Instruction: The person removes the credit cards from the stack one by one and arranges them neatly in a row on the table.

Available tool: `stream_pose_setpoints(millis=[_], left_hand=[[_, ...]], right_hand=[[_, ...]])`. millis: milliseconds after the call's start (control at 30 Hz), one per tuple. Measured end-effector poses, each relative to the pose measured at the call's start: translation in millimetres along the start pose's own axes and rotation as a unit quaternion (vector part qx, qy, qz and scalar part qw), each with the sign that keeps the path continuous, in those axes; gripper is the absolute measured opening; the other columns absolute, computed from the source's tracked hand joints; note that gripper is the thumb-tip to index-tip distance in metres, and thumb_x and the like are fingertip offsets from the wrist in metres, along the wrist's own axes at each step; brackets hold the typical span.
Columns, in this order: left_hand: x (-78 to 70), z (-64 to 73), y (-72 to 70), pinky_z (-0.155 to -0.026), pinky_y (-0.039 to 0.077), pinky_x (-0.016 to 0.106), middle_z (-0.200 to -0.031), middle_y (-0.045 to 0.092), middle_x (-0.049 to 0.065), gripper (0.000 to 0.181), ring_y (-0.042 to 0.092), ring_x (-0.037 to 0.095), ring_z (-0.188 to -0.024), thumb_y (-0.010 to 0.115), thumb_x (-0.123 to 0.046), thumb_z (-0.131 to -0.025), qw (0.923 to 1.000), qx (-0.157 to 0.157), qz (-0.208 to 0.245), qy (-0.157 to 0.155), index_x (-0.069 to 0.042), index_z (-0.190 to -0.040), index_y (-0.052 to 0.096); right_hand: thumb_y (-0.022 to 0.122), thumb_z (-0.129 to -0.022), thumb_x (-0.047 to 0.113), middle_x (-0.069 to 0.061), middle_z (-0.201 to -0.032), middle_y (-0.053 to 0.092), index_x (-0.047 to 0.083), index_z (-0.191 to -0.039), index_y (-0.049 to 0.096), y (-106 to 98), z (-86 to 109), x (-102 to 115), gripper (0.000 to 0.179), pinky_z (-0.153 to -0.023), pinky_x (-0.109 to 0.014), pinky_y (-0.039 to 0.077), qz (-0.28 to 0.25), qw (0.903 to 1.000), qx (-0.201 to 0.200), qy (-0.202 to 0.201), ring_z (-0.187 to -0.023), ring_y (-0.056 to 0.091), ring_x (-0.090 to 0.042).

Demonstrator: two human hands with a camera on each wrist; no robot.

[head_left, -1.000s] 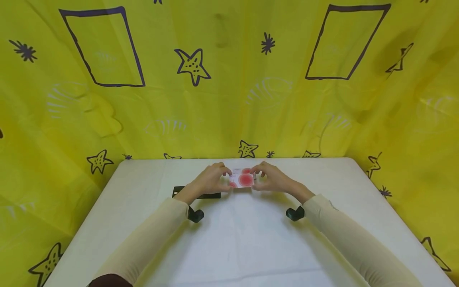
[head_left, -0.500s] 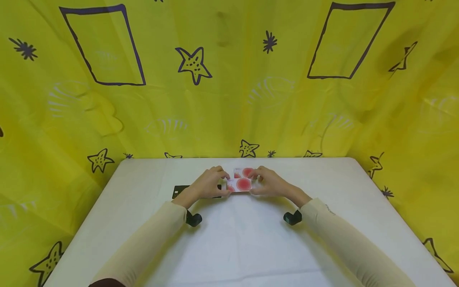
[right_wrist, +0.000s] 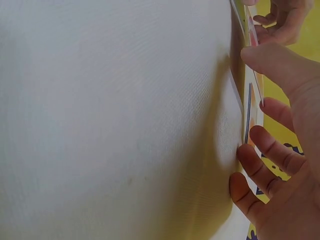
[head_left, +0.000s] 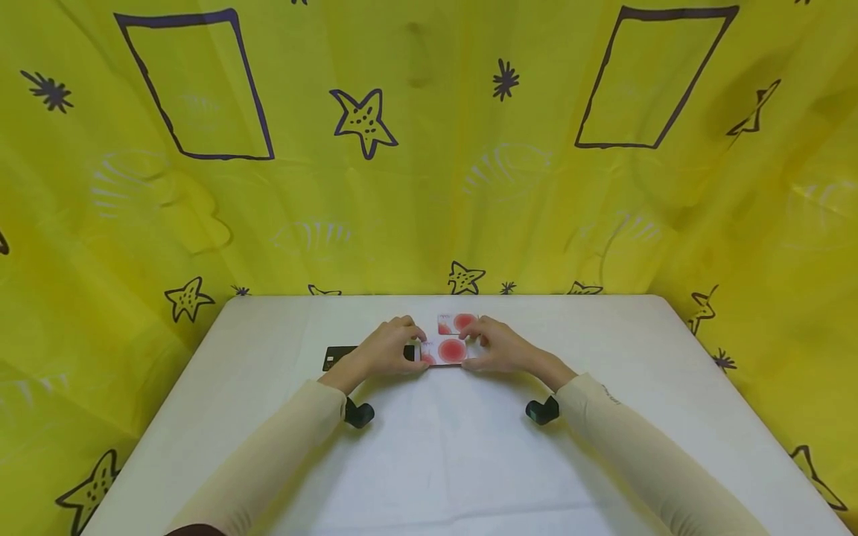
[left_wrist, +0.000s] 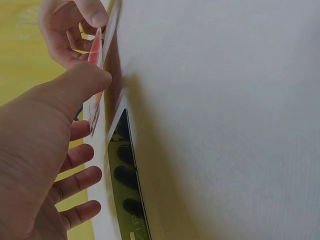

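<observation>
A white card with red circles (head_left: pixel 452 351) is held low over the table between both hands. My left hand (head_left: pixel 391 346) pinches its left end, and in the left wrist view the card (left_wrist: pixel 95 52) is edge-on, tilted off the tabletop. At the right end, thumb and index finger of my right hand (head_left: pixel 499 346) pinch it; the remaining fingers are spread loosely in the right wrist view. A second red-and-white card (head_left: pixel 453 324) lies just behind the held one, partly covered by the right fingers. Beneath the left hand lies a flat black card-like piece (head_left: pixel 339 356), its middle hidden by that hand.
The white table (head_left: pixel 462 454) extends in front of the hands and to both sides. A yellow patterned curtain (head_left: pixel 429 201) hangs along its back edge and at the sides. Dark wrist cameras (head_left: pixel 359 413) protrude inward below both wrists.
Both hands have brought the held card toward the person and lower, closer to the tabletop. The second card behind it, earlier mostly covered, has come into view.
</observation>
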State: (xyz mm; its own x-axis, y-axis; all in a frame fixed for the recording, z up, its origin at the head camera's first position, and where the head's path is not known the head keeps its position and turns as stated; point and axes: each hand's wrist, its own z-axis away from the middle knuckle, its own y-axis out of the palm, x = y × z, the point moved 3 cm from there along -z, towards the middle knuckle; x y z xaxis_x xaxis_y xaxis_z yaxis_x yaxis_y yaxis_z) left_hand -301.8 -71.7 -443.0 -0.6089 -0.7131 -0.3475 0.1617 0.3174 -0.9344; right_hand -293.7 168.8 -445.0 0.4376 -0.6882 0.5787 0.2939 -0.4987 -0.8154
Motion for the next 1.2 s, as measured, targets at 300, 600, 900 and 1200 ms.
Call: stream_pose_setpoints(millis=[300,600,900,1200], left_hand=[[1.7,3.1,-0.3,-0.097,0.048,0.041,-0.114,0.062,0.004,0.045,0.057,0.022,-0.104,0.080,-0.044,-0.086,0.9999,0.010,0.000,-0.013,-0.013,-0.119,0.073],[3.5,6.8,-1.1,-0.094,0.048,0.043,-0.111,0.061,0.005,0.045,0.057,0.024,-0.101,0.080,-0.042,-0.086,0.9999,0.004,-0.014,-0.001,-0.011,-0.118,0.074],[4.3,8.4,-1.4,-0.094,0.048,0.043,-0.113,0.062,0.005,0.044,0.056,0.023,-0.102,0.081,-0.043,-0.087,0.9996,0.013,-0.018,-0.016,-0.013,-0.119,0.075],[6.7,7.8,1.1,-0.098,0.049,0.044,-0.118,0.062,0.006,0.045,0.056,0.023,-0.109,0.081,-0.042,-0.086,0.9990,0.023,-0.001,-0.038,-0.014,-0.121,0.075]], right_hand=[[0.085,-0.085,0.030,-0.002,-0.105,0.059,0.014,-0.120,0.069,2.8,-1.8,2.0,0.042,-0.083,-0.035,0.049,0.006,0.9999,-0.002,-0.009,-0.096,0.053,-0.021],[0.085,-0.084,0.031,-0.002,-0.103,0.058,0.015,-0.115,0.068,6.6,-5.5,3.1,0.039,-0.081,-0.035,0.047,0.015,0.9995,-0.002,-0.027,-0.094,0.052,-0.020],[0.085,-0.084,0.027,-0.003,-0.100,0.058,0.012,-0.112,0.068,7.7,-5.6,7.5,0.036,-0.080,-0.035,0.047,0.019,0.9989,-0.005,-0.042,-0.092,0.052,-0.021],[0.084,-0.085,0.030,-0.002,-0.103,0.058,0.013,-0.115,0.069,8.3,-5.5,6.0,0.038,-0.082,-0.035,0.047,0.027,0.9992,0.004,-0.028,-0.094,0.052,-0.021]])
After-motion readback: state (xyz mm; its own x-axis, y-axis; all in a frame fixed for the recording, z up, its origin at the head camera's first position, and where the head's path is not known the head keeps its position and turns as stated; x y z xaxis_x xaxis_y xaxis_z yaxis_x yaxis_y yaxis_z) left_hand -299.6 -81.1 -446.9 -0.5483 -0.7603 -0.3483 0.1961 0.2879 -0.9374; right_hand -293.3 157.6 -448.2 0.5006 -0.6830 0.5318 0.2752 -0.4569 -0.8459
